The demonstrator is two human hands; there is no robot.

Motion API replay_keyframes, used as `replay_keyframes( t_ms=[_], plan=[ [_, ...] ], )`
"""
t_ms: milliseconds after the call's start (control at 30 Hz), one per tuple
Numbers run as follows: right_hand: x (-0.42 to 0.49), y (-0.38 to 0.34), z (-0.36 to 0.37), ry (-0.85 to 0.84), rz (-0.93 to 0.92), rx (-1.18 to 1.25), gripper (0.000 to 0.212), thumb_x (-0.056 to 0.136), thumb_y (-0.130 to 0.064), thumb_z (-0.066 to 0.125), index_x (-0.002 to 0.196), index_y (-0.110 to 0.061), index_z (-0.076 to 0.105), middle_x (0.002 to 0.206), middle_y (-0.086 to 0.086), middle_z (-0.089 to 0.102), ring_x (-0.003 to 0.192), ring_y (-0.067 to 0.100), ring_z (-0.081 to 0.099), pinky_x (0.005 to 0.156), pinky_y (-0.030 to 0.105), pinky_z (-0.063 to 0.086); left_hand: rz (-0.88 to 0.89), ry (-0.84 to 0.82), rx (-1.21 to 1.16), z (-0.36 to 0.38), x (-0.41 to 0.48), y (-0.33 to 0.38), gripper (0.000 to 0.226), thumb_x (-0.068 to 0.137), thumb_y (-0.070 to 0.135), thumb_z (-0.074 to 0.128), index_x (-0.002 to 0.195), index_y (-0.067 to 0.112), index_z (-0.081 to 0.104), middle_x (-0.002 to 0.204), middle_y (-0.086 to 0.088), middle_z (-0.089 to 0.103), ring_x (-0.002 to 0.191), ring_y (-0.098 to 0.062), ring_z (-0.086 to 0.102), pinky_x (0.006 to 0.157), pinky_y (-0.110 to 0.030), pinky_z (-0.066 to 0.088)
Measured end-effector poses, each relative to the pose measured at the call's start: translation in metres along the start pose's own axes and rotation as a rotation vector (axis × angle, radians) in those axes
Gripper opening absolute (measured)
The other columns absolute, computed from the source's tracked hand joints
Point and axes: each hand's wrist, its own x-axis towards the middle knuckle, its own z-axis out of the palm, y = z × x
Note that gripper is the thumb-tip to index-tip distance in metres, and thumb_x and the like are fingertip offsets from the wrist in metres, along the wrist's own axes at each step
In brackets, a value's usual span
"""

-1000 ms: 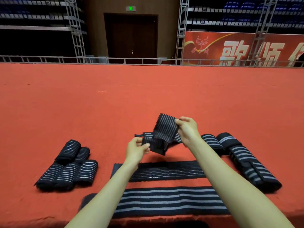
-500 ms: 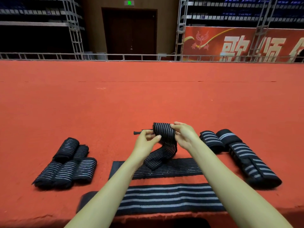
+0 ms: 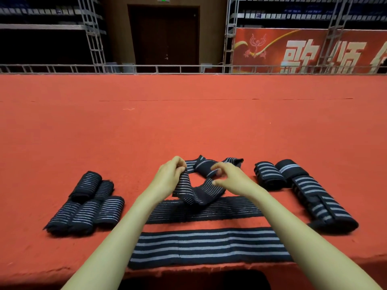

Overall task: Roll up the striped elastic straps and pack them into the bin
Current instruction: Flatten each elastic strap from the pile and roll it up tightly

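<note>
A red-carpeted worktop [image 3: 188, 126] stretches under a dim hall with a door [image 3: 165, 36], scaffolding and a red banner [image 3: 303, 51]; no bin shows. The strap [image 3: 199, 193] sags in a loose loop between the hands, its length running left to right: the left hand [image 3: 169, 174] pinches one end, and the right hand [image 3: 232, 178] curls thumb and fingers round it farther along. Rolling probably starts at the left hand's end, while two flat straps [image 3: 209, 245] wait nearer the person and rolls [image 3: 83, 204] lie at either side.
</note>
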Motion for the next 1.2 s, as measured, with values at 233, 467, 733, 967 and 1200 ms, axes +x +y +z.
replay_keyframes(
  t_ms=[233,467,733,967,1200],
  plan=[
    [0.018,-0.022,0.009,-0.116,-0.351,0.051,0.067,0.083,-0.014,0.071,0.142,-0.024,0.041,0.148,-0.007,0.031,0.137,0.006,0.018,0.112,0.024,0.014,0.154,-0.078,-0.146,-0.023,-0.007,0.013,0.034,0.083,-0.001,0.055,0.101,0.029,0.054,0.097,0.013,0.060,0.083,-0.010,0.056,0.072,-0.026,0.046],
    [0.022,-0.004,0.017,-0.105,-0.294,0.004,0.024,0.079,-0.030,0.073,0.096,-0.015,0.062,0.099,-0.004,0.061,0.097,0.014,0.056,0.090,0.038,0.045,0.063,0.340,-0.305,-0.037,-0.009,0.002,0.030,0.082,-0.004,0.062,0.100,0.020,0.057,0.094,0.014,0.063,0.081,0.009,0.057,0.076,-0.009,0.044],
    [0.007,0.060,0.006,0.016,-0.209,-0.465,0.016,0.087,-0.026,0.063,0.102,-0.024,0.060,0.108,-0.004,0.061,0.113,0.016,0.050,0.106,0.041,0.025,-0.149,0.613,-0.286,-0.047,-0.024,-0.043,0.029,0.083,-0.001,0.065,0.105,0.013,0.054,0.100,0.004,0.058,0.088,-0.010,0.054,0.082,-0.017,0.042],
    [-0.001,0.088,-0.025,0.230,-0.040,-0.594,0.014,0.091,-0.031,0.059,0.101,-0.021,0.059,0.104,-0.003,0.061,0.114,0.020,0.048,0.112,0.047,0.013,-0.356,0.498,-0.299,-0.027,-0.040,-0.073,0.032,0.083,-0.001,0.066,0.110,0.009,0.054,0.104,-0.003,0.058,0.090,-0.019,0.057,0.081,-0.027,0.044],
    [-0.016,0.100,-0.057,0.132,0.126,-0.242,0.021,0.078,-0.036,0.076,0.084,-0.017,0.069,0.083,-0.001,0.068,0.083,0.018,0.060,0.075,0.035,0.048,-0.435,0.313,-0.229,-0.018,-0.047,-0.081,0.027,0.083,0.002,0.067,0.103,0.013,0.054,0.101,-0.002,0.060,0.083,-0.014,0.056,0.070,-0.024,0.040]
  ],
)
